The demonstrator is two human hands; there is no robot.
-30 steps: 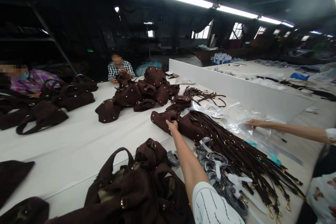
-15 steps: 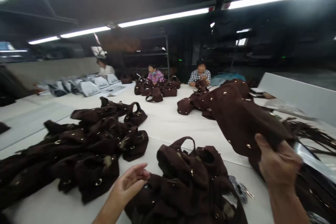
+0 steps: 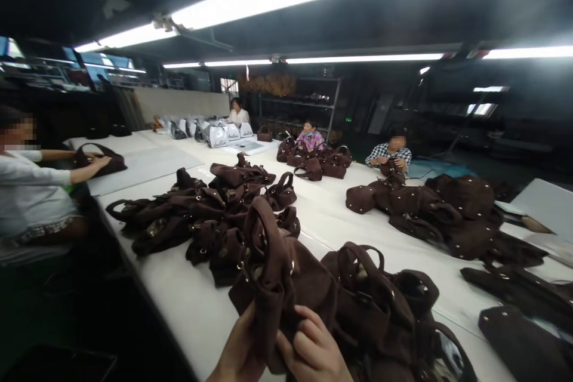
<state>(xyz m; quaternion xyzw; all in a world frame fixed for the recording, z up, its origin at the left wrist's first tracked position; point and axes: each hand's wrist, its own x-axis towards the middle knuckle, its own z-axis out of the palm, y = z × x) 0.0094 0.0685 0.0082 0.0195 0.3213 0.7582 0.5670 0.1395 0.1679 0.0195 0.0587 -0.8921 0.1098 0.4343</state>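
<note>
A dark brown handbag (image 3: 313, 268) with a looped handle is held up in front of me over the table. My left hand (image 3: 244, 337) grips its near side, the fingers partly hidden behind the fabric. With bent fingers, my right hand (image 3: 311, 343) pinches the bag's lower part. Just to the right lies a pile of like brown bags (image 3: 380, 310), with gold-coloured metal fittings. Beyond my left hand spreads another heap of brown bags (image 3: 179, 215).
The long white table (image 3: 156, 298) fills the middle. More brown bags (image 3: 439, 209) lie on its right side. White printed packages (image 3: 224, 134) stand at the far end. A co-worker (image 3: 36, 191) handles a bag at left; several others sit at the far side.
My view has swung left, bringing the co-worker at left into sight. My left hand, open before, now grips a bag. My right hand has come from the right side to this bag.
</note>
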